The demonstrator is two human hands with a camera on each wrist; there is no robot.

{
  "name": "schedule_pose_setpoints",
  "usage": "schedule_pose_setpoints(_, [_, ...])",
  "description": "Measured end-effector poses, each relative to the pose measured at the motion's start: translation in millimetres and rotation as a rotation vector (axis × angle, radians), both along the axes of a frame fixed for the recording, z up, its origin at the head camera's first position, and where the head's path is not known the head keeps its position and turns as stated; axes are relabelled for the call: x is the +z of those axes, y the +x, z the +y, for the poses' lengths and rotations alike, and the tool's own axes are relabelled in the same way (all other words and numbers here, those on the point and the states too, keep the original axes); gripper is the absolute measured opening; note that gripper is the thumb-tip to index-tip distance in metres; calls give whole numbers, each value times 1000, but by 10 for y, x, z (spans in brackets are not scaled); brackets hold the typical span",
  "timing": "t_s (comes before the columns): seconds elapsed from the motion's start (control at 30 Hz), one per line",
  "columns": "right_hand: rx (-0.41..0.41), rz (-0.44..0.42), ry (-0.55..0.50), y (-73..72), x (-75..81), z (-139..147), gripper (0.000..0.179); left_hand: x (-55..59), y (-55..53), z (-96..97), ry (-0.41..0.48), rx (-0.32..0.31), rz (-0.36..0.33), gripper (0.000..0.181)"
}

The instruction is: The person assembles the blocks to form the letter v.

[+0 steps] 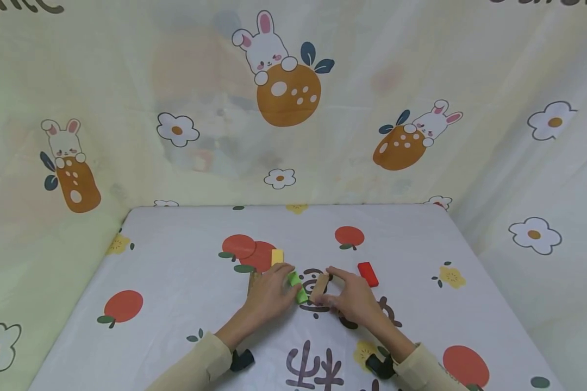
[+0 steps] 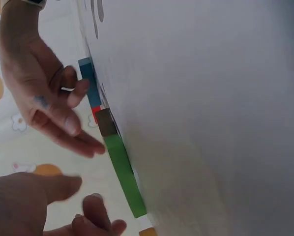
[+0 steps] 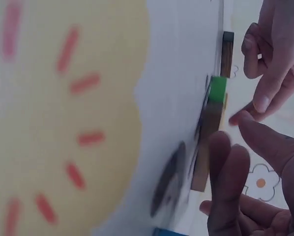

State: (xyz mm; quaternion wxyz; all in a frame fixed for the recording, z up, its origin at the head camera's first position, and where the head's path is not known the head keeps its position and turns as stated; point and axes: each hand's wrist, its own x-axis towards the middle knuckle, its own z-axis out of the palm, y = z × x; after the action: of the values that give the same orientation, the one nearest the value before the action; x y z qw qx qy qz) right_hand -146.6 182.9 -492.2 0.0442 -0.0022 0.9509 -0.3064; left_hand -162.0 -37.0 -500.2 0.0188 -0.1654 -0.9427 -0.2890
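- two blocks, the green block (image 1: 299, 289) and the brown block (image 1: 320, 287), lie on the white cloth (image 1: 176, 293) in the head view, near ends close, far ends splayed; the left hand (image 1: 270, 293) and right hand (image 1: 356, 298) flank them, likely to leave the pair uncovered between.
- around these, well spread, lie a yellow block (image 1: 277, 256), red block (image 1: 368, 274) and second brown block (image 1: 253, 279), probably to keep the middle free.
- left wrist view: the left hand's fingers bend loosely, grasping nothing; the green block rests flat, apparently needing no support.
- right wrist view: the right hand seems released, though one finger overlaps the brown block, so contact cannot be told.
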Motion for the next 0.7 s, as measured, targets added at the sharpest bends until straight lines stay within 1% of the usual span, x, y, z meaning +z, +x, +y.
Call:
schedule_pose_setpoints(0.13, [-12, 1, -70, -53, 65, 82, 69, 27, 25, -2, 10, 15, 65, 36])
schedule_pose_setpoints(0.27, [11, 6, -105, -139, 94, 228, 66, 40, 55, 3, -4, -12, 114, 31])
schedule_pose_setpoints(0.33, [27, 3, -102, -186, 103, 307, 66, 37, 63, 6, -12, -27, 123, 30])
schedule_pose_setpoints(0.4, [46, -2, -97, -235, 111, 392, 65, 35, 70, 7, -43, -47, 125, 30])
schedule_pose_setpoints(0.47, [69, 5, -65, -277, 120, 484, 63, 36, 79, 10, -106, -81, 125, 32])
schedule_pose_setpoints(0.53, [75, -2, -46, -313, 130, 579, 62, 46, 101, 12, -176, -124, 123, 35])
schedule_pose_setpoints(0.6, [89, 1, -28, -349, 131, 683, 61, 48, 124, 18, -241, -178, 133, 39])
schedule_pose_setpoints(0.7, [112, -6, -17, -400, 130, 836, 60, 55, 161, 17, -303, -267, 156, 44])
